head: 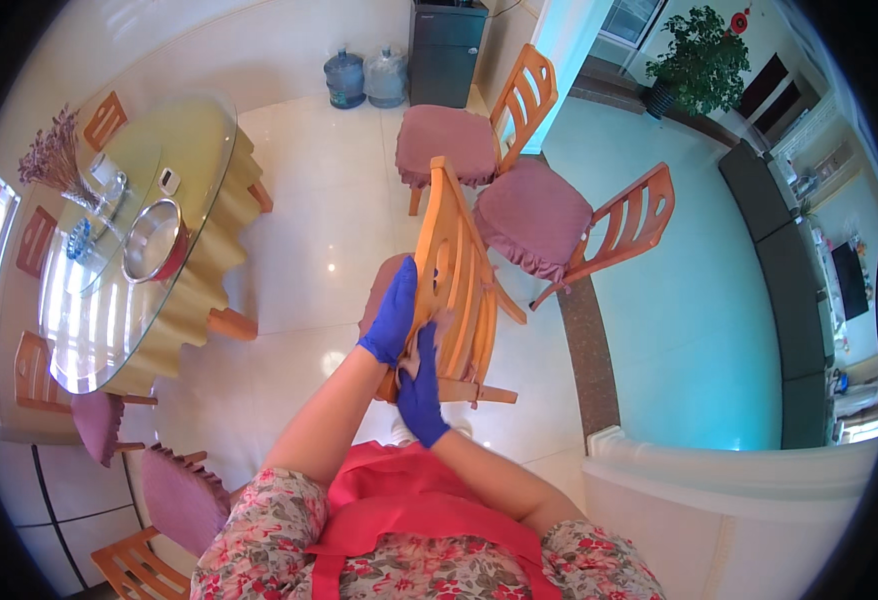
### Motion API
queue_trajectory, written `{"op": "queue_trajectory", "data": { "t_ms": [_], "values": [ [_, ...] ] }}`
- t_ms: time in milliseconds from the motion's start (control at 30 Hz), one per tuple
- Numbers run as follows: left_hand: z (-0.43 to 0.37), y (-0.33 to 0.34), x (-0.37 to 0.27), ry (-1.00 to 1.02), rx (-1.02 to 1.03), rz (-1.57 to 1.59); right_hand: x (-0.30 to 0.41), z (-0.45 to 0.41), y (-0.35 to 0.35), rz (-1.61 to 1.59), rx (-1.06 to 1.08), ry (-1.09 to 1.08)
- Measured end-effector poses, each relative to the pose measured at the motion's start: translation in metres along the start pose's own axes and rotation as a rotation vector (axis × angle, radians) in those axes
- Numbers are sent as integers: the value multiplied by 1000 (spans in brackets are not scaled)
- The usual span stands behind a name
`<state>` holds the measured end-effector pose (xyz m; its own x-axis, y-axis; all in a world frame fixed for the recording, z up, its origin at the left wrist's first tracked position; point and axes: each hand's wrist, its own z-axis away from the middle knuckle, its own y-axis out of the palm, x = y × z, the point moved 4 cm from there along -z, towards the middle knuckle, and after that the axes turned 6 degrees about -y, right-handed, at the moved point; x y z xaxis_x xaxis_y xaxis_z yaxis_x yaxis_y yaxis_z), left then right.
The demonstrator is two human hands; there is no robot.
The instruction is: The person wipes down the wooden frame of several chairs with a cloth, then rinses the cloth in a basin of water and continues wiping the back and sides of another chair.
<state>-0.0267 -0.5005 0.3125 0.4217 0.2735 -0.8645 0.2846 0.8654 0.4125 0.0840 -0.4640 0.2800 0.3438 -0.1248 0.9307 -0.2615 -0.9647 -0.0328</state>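
Note:
Directly before me stands a wooden chair (463,300) with a slatted backrest, its pink seat cushion (380,289) partly hidden behind the back. Both hands wear blue gloves. My left hand (392,313) grips the top rail of the backrest, fingers lying along the wood. Lower down, my right hand (422,394) holds a pale pinkish cloth (409,361) against the backrest beside the slats. The cloth is blurred and partly covered by the glove.
Two more cushioned chairs (450,142) (535,214) stand close beyond. On the left, a glass-topped table (206,161) carries a metal basin (155,240) and dried flowers (56,154). Water bottles (345,79) sit by the wall. Another chair (184,499) is at lower left, a white half-wall (709,480) at right.

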Motion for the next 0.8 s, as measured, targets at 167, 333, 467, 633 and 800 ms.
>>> {"op": "queue_trajectory", "data": {
  "t_ms": [167, 333, 467, 633, 800],
  "values": [
    [10, 17, -7, -62, 39, 202, -8, -4, -15, 51, 27, 36],
    [-3, 53, 19, -145, 175, 517, -41, -63, -64, 151, -52, 130],
    [-4, 82, 34, 44, 206, 403, 0, -75, -94, -78, -44, 189],
    [10, 118, 68, 206, 190, -22, 14, -83, -148, 18, -122, 256],
    [47, 169, 98, 322, 253, -370, 9, -80, -226, 229, -125, 312]
  ]
}}
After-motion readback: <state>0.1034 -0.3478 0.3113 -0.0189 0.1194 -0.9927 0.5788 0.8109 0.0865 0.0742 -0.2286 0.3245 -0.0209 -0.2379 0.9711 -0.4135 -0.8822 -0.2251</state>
